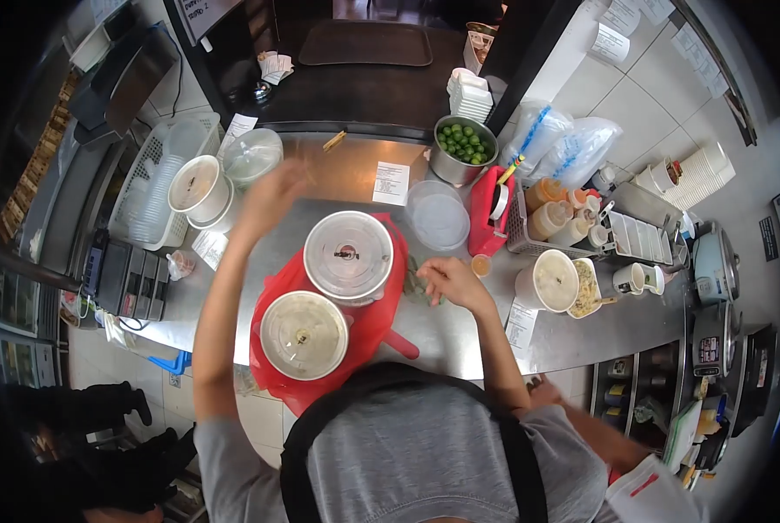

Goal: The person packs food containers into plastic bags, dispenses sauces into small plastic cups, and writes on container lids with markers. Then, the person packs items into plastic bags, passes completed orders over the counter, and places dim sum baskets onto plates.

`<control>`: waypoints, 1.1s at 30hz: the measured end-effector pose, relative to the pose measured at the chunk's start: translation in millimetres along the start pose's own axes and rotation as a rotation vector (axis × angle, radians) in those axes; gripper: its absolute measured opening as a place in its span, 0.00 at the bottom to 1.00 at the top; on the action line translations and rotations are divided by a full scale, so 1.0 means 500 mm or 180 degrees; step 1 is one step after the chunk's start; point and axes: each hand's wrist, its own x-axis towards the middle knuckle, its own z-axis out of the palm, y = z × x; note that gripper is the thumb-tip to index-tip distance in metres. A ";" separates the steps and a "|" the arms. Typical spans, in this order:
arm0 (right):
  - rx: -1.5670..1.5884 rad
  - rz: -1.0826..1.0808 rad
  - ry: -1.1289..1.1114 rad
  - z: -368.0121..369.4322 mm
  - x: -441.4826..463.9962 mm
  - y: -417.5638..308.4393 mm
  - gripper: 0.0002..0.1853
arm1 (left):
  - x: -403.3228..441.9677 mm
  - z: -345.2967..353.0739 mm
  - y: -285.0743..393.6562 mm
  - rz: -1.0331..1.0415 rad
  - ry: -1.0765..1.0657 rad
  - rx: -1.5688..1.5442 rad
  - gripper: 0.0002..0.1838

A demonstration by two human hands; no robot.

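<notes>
Two round lidded tubs, an upper tub and a lower tub, sit on a spread red plastic bag on the steel counter. My left hand is raised beyond the bag, smeared by motion, beside a clear lidded bowl. Its fingers cannot be made out. To the right of the upper tub, my right hand has its fingers curled and drawn together. A greenish clump lies at its fingertips; whether the hand grips it is unclear.
Stacked tubs and a white basket of lids stand left. At the back are a receipt, a pot of limes, and a red tape dispenser. Another person's hand is at the right counter edge, below a food tub.
</notes>
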 end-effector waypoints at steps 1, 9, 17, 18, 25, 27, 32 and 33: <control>-0.0038 -0.0074 0.0214 -0.003 -0.006 -0.001 0.09 | 0.073 0.068 -0.058 -0.0508 -0.0677 -0.0803 0.18; 0.0327 0.0039 0.1257 -0.002 -0.123 0.098 0.10 | 0.297 0.433 -0.207 -0.2815 -0.2025 0.0358 0.23; 0.0337 -0.0132 0.1653 -0.011 -0.114 0.129 0.08 | 0.274 0.370 -0.110 -0.1413 -0.1132 -0.0289 0.39; 0.0073 -0.0197 0.1626 -0.011 -0.101 0.129 0.08 | 0.279 0.304 -0.058 -0.1217 -0.1390 -0.0876 0.39; -0.1053 -0.0178 0.1456 -0.005 -0.107 0.135 0.07 | 0.024 0.069 0.111 -0.0996 -0.2335 -0.1054 0.20; -0.0812 -0.0225 0.1335 -0.024 -0.125 0.122 0.06 | -0.023 0.085 0.127 -0.0608 -0.1998 0.0444 0.18; -0.0980 -0.1154 0.2437 -0.260 -0.180 0.098 0.09 | -0.062 0.071 0.238 0.0555 -0.0663 0.1324 0.18; -0.1217 -0.0914 0.2874 -0.347 -0.190 0.086 0.10 | -0.066 0.066 0.278 0.0484 -0.0527 0.1292 0.19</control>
